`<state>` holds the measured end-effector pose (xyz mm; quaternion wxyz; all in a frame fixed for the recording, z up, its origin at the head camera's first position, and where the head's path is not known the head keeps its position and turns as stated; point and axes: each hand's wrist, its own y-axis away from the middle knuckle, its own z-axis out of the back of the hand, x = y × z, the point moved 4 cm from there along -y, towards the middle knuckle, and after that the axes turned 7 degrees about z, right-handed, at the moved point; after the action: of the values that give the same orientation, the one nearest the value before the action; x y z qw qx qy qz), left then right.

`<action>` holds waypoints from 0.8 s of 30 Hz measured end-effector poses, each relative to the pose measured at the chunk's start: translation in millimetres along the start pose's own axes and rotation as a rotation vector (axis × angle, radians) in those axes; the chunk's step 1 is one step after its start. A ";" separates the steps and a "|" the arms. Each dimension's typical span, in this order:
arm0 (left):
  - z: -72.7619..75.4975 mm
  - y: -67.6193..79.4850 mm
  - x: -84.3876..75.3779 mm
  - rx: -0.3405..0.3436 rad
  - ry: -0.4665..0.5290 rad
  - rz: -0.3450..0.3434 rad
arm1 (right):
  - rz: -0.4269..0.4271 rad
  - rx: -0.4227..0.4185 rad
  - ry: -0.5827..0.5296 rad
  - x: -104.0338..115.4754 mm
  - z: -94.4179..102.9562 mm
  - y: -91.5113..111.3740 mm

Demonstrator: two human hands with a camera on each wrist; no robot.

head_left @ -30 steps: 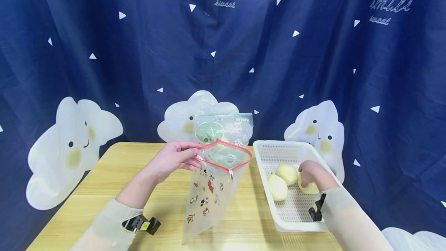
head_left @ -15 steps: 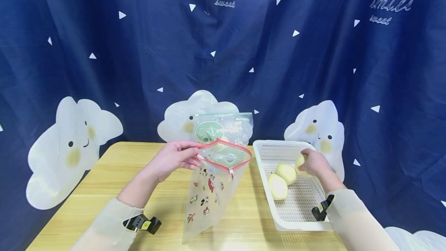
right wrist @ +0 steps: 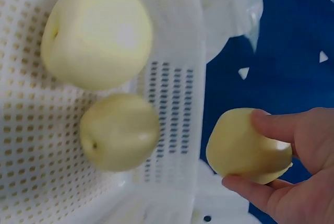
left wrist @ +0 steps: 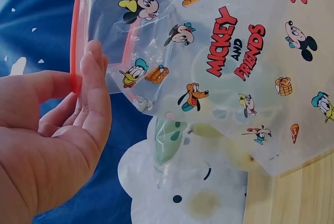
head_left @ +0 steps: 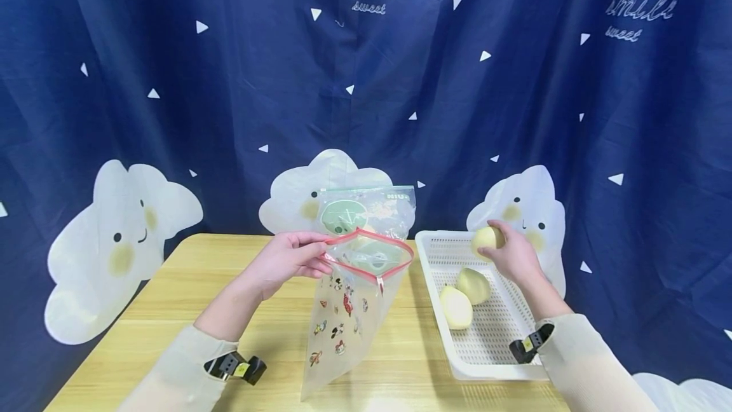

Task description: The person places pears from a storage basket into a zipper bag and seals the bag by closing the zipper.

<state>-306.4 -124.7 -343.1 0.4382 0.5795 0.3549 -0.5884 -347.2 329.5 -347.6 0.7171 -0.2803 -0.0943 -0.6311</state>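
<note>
At lower centre of frame, a translucent, red-rimmed plastic bag (head_left: 350, 320) is pinched by the left hand (head_left: 290, 262); at right, a round, pale-yellow fruit (head_left: 485, 243) is gripped by the half-curled right hand (head_left: 515, 255)

Two pears (head_left: 455, 308) (head_left: 473, 286) are lying in a basket (head_left: 486, 342) on the bench (head_left: 280, 348); left of it, a back bag (head_left: 380, 205) is showing behind a front bag (head_left: 354, 320); a curtain (head_left: 389, 81) is hanging behind everything.

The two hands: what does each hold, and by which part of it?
The left hand pinches the front bag by its red rim; the right hand grips a pale fruit by its sides.
</note>
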 end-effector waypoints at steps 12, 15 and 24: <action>-0.5 -2.6 0.4 -0.030 0.005 0.008 | 0.092 -0.114 -0.086 64.4 9.9 5.0; -0.2 -3.0 0.4 -0.039 0.006 0.005 | 0.124 -0.122 -0.120 79.2 10.3 7.7; -0.7 -3.2 -1.1 -0.047 0.016 -0.002 | 0.218 -0.120 -0.220 118.0 12.7 18.5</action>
<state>-309.2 -122.8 -342.4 0.4483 0.5731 0.3727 -0.5759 -304.8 236.3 -284.6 0.7485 -0.3987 -0.1035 -0.5196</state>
